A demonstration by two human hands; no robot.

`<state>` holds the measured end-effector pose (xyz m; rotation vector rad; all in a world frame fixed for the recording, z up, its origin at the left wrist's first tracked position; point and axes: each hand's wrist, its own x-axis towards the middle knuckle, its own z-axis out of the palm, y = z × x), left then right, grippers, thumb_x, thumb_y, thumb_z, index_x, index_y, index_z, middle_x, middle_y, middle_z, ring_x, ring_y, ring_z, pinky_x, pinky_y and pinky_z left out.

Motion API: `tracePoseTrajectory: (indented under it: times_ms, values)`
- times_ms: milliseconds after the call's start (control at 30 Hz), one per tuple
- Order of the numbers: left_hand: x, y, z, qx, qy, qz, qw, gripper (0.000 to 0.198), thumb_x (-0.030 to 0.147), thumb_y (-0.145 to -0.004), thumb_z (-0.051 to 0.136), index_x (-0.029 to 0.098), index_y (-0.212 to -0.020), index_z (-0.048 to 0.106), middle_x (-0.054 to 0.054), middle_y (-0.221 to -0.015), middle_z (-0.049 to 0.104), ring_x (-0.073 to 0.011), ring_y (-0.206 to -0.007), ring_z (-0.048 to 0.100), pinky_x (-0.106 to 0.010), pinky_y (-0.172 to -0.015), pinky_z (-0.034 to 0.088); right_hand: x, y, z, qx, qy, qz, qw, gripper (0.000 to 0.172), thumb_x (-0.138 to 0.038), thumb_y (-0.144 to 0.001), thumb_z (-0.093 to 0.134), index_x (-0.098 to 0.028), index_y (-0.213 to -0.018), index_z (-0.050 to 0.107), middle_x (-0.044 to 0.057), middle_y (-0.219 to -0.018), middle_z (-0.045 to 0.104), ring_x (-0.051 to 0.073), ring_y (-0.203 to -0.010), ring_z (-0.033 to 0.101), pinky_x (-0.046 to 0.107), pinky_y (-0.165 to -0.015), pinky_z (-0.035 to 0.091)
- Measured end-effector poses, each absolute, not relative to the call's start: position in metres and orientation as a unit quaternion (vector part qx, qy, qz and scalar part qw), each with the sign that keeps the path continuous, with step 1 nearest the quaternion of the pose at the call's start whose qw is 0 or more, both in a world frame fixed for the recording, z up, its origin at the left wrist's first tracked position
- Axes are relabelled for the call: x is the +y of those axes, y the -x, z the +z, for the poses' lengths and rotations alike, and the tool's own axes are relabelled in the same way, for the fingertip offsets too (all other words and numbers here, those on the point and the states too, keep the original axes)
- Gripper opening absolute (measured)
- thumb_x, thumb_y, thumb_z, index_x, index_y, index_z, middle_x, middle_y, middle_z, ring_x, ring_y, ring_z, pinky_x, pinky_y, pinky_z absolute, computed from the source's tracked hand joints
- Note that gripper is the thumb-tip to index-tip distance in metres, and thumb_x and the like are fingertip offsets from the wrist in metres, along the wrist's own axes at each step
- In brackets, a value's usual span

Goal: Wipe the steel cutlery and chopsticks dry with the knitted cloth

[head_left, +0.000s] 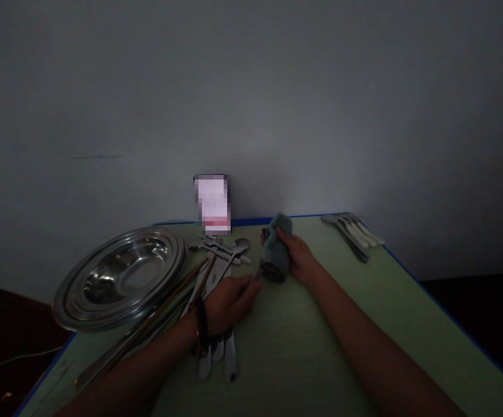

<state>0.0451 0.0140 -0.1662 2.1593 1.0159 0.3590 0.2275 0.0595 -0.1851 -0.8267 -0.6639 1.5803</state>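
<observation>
- We face a bare grey wall [251, 87] in a dim room, and it fills the upper half of the view.
- Below it a green table [321, 347] with a blue edge runs from near us to the wall.
- A stack of round steel plates [121, 278] sits at the left, partly over the table's edge.
- A loose pile of cutlery [219, 255] lies just right of the plates, its handles pointing towards us.
- Our left hand [229, 301] rests over that pile, its fingers pinched on the near end of a thin metal utensil [255, 276].
- Our right hand [301, 260] sits mid-table, clenched around a grey cloth [275, 252].
- The cloth is bunched over the far part of the utensil, so we cannot tell which kind of utensil it is.
- A small row of spoons [356, 231] lies at the far right, well apart from the pile.
- A blurred upright card [212, 202] stands against the wall, behind the pile.
- A dark bracelet [200, 324] circles the left wrist.
</observation>
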Motion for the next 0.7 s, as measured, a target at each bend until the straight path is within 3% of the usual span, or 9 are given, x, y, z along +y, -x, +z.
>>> tracePoseTrajectory:
  times_ms: [200, 300, 700]
  values:
    - [0.013, -0.047, -0.167, 0.404, -0.815, 0.148, 0.389, 0.034, 0.041, -0.094, 0.027, 0.019, -0.079, 0.049, 0.006, -0.054, 0.047, -0.0112, -0.049, 0.047, -0.022, -0.049, 0.035, 0.057, -0.228, -0.189, -0.251, 0.326, 0.662, 0.627, 0.017, -0.020, -0.064, 0.062, -0.016, -0.080, 0.063, 0.004, -0.075, 0.070, 0.020, -0.083, 0.065, 0.031, -0.075, 0.051]
    - [0.013, -0.047, -0.166, 0.406, -0.829, 0.149, 0.355, 0.033, 0.039, -0.093, 0.031, 0.019, -0.071, 0.046, 0.005, -0.056, 0.047, -0.0114, -0.052, 0.047, -0.022, -0.051, 0.033, 0.053, -0.226, -0.187, -0.257, 0.320, 0.666, 0.623, 0.020, -0.014, -0.059, 0.061, -0.017, -0.078, 0.063, 0.003, -0.073, 0.070, 0.020, -0.082, 0.066, 0.031, -0.074, 0.051]
    - [0.014, -0.047, -0.167, 0.397, -0.870, 0.106, 0.273, 0.032, 0.040, -0.090, 0.032, 0.019, -0.067, 0.042, 0.005, -0.054, 0.043, -0.0113, -0.050, 0.042, -0.023, -0.047, 0.025, 0.057, -0.219, -0.192, -0.309, 0.372, 0.635, 0.603, 0.027, -0.034, -0.061, 0.073, -0.015, -0.079, 0.064, 0.005, -0.074, 0.070, 0.020, -0.074, 0.066, 0.032, -0.069, 0.052]
